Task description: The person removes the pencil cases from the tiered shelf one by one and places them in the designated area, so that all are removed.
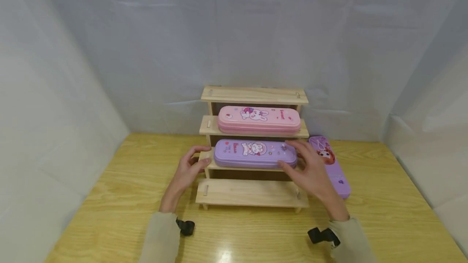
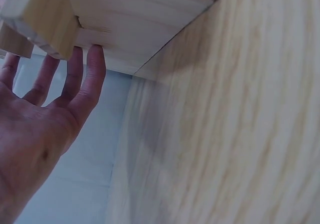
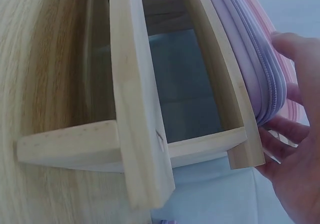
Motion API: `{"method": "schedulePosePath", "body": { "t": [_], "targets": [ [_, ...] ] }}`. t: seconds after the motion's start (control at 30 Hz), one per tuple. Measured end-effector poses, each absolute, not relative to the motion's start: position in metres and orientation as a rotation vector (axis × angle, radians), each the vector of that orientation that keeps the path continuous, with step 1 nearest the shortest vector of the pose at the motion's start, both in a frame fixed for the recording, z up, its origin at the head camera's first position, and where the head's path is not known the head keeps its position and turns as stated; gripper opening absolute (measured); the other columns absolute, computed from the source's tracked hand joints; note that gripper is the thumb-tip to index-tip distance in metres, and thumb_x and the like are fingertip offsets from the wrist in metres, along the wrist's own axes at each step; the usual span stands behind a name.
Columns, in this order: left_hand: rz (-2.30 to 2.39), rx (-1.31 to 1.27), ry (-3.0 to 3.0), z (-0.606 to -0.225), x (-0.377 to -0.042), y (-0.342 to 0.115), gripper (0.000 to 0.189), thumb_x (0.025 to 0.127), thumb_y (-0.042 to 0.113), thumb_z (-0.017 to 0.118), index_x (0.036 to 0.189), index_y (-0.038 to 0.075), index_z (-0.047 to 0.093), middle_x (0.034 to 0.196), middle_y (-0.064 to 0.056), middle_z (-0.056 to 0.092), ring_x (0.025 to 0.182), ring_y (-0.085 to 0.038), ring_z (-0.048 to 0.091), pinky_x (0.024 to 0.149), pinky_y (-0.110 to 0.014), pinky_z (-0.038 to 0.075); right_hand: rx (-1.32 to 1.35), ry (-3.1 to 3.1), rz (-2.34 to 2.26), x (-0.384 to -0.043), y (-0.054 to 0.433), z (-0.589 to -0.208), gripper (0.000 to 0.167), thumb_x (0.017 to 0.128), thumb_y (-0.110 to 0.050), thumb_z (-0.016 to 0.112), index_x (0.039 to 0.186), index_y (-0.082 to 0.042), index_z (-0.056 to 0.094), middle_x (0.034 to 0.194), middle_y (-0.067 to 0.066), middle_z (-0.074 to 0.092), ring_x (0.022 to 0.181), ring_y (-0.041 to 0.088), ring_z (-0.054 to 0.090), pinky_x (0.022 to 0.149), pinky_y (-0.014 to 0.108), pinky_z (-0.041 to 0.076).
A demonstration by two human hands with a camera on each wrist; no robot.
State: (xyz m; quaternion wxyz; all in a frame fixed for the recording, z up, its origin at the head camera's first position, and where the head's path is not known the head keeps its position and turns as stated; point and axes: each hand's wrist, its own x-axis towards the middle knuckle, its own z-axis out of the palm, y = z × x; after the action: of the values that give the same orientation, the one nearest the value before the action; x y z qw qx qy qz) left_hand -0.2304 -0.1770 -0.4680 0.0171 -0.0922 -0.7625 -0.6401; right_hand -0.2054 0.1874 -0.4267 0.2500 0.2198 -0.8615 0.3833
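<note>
A purple pencil case [image 1: 256, 153] with a cartoon print lies lengthwise on the second tier from the bottom of a wooden tiered rack [image 1: 252, 192]. My right hand [image 1: 314, 169] grips its right end, thumb at the front and fingers toward the back. In the right wrist view the zipped end of the purple case [image 3: 252, 59] sits beside the thumb. My left hand [image 1: 186, 171] holds the left end of that same tier between thumb and fingers. The left wrist view shows its fingers [image 2: 92, 79] reaching against the rack's side; the thumb is hidden there.
A pink pencil case [image 1: 259, 119] rests on the tier above, under the bare top board [image 1: 254, 94]. On the wood-grain table [image 1: 120, 198], right of the rack, lies another purple case [image 1: 334, 171]. Pale cloth [image 1: 252, 39] hangs behind and at both sides.
</note>
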Motion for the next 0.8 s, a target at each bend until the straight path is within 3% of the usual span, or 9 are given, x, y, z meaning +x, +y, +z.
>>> {"method": "schedulePosePath", "body": {
  "t": [0.3, 0.57, 0.8],
  "targets": [
    [-1.997, -0.292, -2.367, -0.4676, -0.2310, -0.1775, 0.033, 0.100, 0.016, 0.063, 0.132, 0.007, 0.059, 0.142, -0.013, 0.057, 0.100, -0.015, 0.061, 0.080, -0.031, 0.056, 0.556, -2.425, 1.083, -0.2049, 0.1839, -0.4247, 0.065, 0.078, -0.021, 0.089, 0.137, -0.010, 0.063, 0.136, 0.015, 0.058, 0.116, 0.028, 0.058, 0.093, 0.049, 0.052],
    [-1.996, -0.307, -2.351, -0.4692, -0.2319, -0.1782, 0.033, 0.100, 0.015, 0.063, 0.132, 0.008, 0.059, 0.142, -0.010, 0.058, 0.098, -0.015, 0.062, 0.079, -0.030, 0.057, 0.575, -2.536, 1.016, -0.2023, 0.1838, -0.4240, 0.074, 0.072, -0.031, 0.092, 0.138, -0.011, 0.064, 0.121, 0.014, 0.051, 0.102, 0.019, 0.045, 0.081, 0.032, 0.039],
    [-1.998, -0.314, -2.349, -0.4695, -0.2307, -0.1776, 0.033, 0.100, 0.014, 0.063, 0.132, 0.008, 0.059, 0.141, -0.010, 0.058, 0.098, -0.015, 0.062, 0.079, -0.030, 0.057, 0.577, -2.624, 1.026, -0.2010, 0.1837, -0.4204, 0.077, 0.068, -0.038, 0.095, 0.133, -0.014, 0.063, 0.122, 0.013, 0.051, 0.104, 0.022, 0.051, 0.088, 0.038, 0.042]
  ]
}}
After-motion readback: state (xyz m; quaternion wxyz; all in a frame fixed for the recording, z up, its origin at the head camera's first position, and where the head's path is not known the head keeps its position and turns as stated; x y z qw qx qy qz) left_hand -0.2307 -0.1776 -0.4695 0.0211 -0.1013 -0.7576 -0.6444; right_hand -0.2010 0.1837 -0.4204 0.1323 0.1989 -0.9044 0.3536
